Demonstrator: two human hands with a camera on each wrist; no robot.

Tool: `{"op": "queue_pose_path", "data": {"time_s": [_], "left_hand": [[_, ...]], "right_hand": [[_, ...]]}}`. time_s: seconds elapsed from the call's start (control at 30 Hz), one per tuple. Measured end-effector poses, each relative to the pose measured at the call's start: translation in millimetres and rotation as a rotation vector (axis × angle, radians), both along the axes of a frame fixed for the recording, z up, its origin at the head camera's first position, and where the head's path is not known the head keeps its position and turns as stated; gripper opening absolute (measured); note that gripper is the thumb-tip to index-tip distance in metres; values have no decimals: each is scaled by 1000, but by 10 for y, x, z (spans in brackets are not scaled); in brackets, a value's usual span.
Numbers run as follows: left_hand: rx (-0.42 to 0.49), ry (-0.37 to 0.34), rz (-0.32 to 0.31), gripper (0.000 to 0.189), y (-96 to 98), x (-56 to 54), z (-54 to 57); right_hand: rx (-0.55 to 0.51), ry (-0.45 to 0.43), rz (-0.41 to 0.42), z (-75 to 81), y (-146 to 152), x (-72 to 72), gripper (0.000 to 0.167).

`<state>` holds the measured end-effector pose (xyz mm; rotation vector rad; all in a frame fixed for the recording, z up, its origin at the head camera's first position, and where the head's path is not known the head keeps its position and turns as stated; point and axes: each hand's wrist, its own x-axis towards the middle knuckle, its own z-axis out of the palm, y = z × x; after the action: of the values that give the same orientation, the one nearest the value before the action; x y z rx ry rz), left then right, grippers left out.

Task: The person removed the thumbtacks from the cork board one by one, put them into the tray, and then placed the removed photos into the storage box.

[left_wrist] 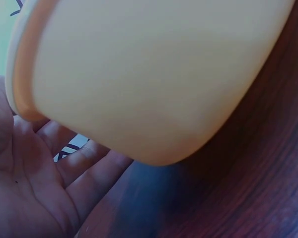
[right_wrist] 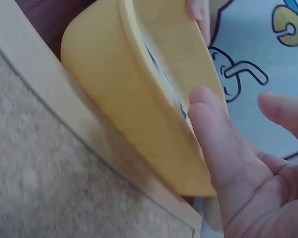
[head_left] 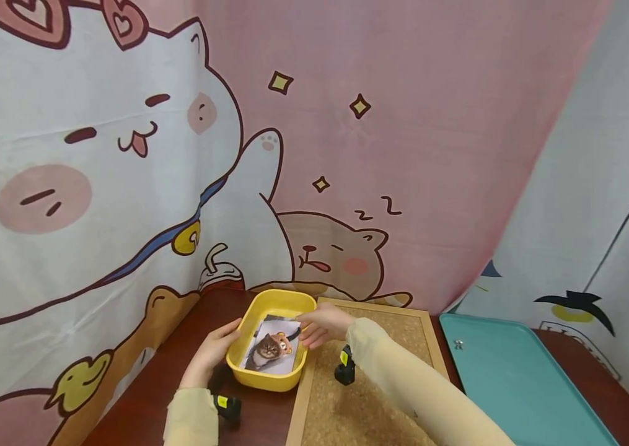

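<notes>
A yellow plastic basin (head_left: 263, 379) stands on the brown table, beside the corkboard's left edge. Inside lies a photo print (head_left: 272, 356) of a cat in a bear-shaped hat, with another print's dark edge showing behind it. My left hand (head_left: 215, 350) holds the basin's left rim, fingers along the outer wall (left_wrist: 139, 74) and a digit over the rim. Over the right rim reaches my right hand (head_left: 328, 323), its fingers extended and the thumb held apart. In the right wrist view, the fingertips (right_wrist: 203, 101) overlap the basin's rim close to the prints.
A wood-framed corkboard (head_left: 400, 331) lies right of the basin, under my right forearm. Farther right is a teal tray (head_left: 532, 384) with a few small shiny pieces (head_left: 458, 344) near its left edge. A cartoon-printed curtain (head_left: 431, 155) hangs behind the table.
</notes>
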<state>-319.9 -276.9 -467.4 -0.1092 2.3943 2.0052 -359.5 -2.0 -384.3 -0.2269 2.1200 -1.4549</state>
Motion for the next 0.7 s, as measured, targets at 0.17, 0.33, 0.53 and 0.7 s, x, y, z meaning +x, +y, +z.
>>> {"op": "queue_pose_path", "data": {"time_s": [0.17,0.33,0.53,0.7], "left_hand": [[-12,2,-10,46,16,6,21],[-37,-3,-13,47,16,13,60],[-52,-10,-31,48,15,53,67],[-61,-25,-32,48,24,58,62]], "right_hand": [[-30,51,-10,9,305,-35,46],[-23,158,-34,-22,662,-31,48],[9,246,-65,-120,1144,29,45],[32,274,-118,-176,1530,120,44]]}}
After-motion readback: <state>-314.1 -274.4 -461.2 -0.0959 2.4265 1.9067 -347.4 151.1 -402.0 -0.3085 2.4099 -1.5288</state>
